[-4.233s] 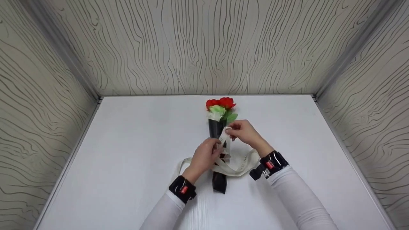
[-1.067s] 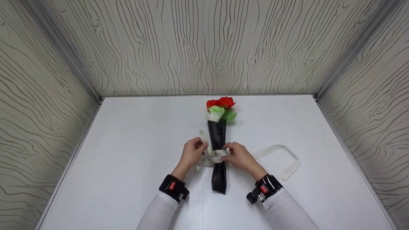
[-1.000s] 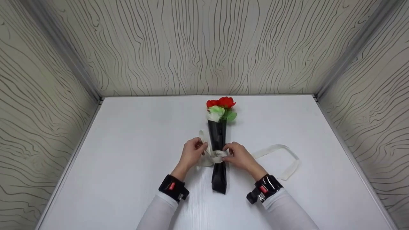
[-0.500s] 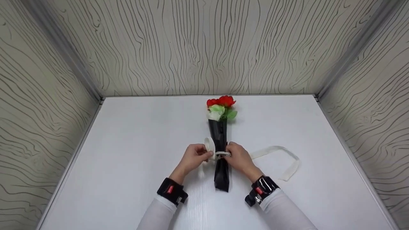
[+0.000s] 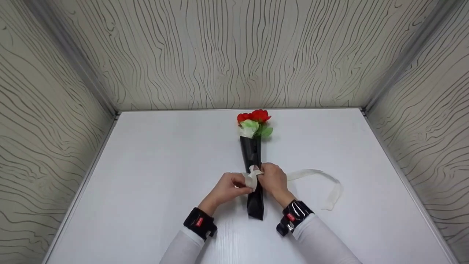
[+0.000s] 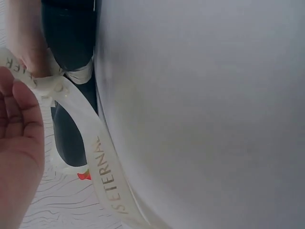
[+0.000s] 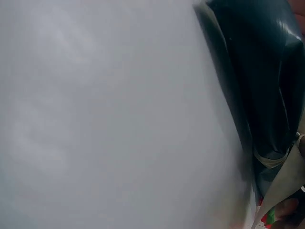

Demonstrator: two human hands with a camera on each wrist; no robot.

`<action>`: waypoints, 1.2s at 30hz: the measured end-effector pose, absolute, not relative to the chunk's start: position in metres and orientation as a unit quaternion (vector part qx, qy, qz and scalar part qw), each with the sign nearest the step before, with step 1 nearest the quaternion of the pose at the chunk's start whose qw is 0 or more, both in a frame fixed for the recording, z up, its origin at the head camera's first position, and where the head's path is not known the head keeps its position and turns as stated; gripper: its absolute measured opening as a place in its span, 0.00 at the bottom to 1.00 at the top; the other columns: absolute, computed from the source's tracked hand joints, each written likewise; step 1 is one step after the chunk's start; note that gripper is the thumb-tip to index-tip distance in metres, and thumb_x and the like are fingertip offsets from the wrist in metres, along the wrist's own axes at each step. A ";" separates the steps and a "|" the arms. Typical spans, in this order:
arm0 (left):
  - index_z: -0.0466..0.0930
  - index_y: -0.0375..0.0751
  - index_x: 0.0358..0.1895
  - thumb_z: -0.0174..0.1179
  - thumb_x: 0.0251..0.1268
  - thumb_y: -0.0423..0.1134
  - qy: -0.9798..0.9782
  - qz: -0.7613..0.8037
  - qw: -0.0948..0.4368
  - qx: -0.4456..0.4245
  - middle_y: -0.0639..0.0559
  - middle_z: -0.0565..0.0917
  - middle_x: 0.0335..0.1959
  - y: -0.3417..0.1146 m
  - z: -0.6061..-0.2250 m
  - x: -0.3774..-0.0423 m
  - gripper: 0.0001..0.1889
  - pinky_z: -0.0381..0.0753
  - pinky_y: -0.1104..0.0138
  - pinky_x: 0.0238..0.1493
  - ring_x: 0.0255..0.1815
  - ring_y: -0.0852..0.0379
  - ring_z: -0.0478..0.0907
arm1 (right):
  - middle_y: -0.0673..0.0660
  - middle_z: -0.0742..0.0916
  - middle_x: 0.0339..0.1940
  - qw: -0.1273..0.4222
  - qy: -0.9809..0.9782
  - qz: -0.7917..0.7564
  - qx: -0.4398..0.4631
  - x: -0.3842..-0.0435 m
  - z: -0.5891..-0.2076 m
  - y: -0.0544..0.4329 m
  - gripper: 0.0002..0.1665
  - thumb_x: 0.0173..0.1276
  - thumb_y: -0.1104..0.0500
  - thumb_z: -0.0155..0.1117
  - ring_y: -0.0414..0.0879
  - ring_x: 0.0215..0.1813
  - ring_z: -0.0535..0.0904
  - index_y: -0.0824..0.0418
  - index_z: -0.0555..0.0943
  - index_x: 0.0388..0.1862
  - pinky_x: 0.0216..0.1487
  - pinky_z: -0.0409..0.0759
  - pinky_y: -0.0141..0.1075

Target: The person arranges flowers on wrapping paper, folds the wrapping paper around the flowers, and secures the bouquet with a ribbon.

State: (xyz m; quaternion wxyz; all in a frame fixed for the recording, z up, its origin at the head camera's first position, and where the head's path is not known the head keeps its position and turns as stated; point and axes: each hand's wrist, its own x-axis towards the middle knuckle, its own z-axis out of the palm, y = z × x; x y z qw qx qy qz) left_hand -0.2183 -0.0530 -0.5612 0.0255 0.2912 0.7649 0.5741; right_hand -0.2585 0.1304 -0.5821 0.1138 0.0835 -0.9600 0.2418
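Observation:
A small bouquet lies on the white table, its black wrapping paper (image 5: 252, 152) narrowing toward me and its red flowers (image 5: 260, 116) at the far end. Cream ribbon (image 5: 251, 179) circles the wrapping at its middle; a loop stands there between both hands. My left hand (image 5: 228, 189) pinches the ribbon just left of the wrapping. On the other side my right hand (image 5: 274, 179) grips ribbon close against the bouquet, with its fingertips partly hidden. In the left wrist view, gold lettering shows on a hanging length of ribbon (image 6: 102, 162) beside the black wrap (image 6: 69, 38).
To the right, the ribbon's loose tail (image 5: 334, 190) curves over the white table (image 5: 165, 154). A pale green-white flower (image 5: 249, 128) and a green leaf (image 5: 266, 131) sit below the red ones. Wood-grain panels (image 5: 234, 55) enclose the back and sides.
Around the wrapping, the ribbon has gone from loose to wound and drawn in. Lately my left hand has moved right and toward me, bringing its ribbon loop across the bouquet's front.

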 end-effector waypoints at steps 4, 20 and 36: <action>0.85 0.48 0.27 0.66 0.48 0.39 0.804 0.491 -0.020 0.336 0.63 0.78 0.26 -0.047 -0.568 -0.215 0.02 0.74 0.74 0.26 0.28 0.66 0.73 | 0.48 0.71 0.11 0.095 -0.963 0.243 0.066 -0.261 -0.581 0.129 0.20 0.53 0.52 0.61 0.44 0.16 0.66 0.53 0.64 0.08 0.14 0.61 0.38; 0.84 0.46 0.31 0.60 0.49 0.34 0.828 0.365 -0.019 0.425 0.62 0.77 0.32 -0.038 -0.568 -0.198 0.06 0.69 0.81 0.38 0.34 0.72 0.71 | 0.49 0.70 0.09 0.094 -0.968 0.225 0.067 -0.267 -0.585 0.129 0.29 0.60 0.38 0.50 0.44 0.14 0.67 0.52 0.63 0.07 0.13 0.60 0.38; 0.76 0.36 0.49 0.51 0.64 0.41 0.876 0.440 -0.008 0.198 0.50 0.71 0.31 -0.049 -0.559 -0.258 0.15 0.70 0.69 0.31 0.30 0.59 0.69 | 0.48 0.73 0.11 0.060 -0.972 0.215 0.072 -0.268 -0.584 0.129 0.26 0.58 0.39 0.53 0.44 0.17 0.70 0.52 0.66 0.08 0.16 0.64 0.39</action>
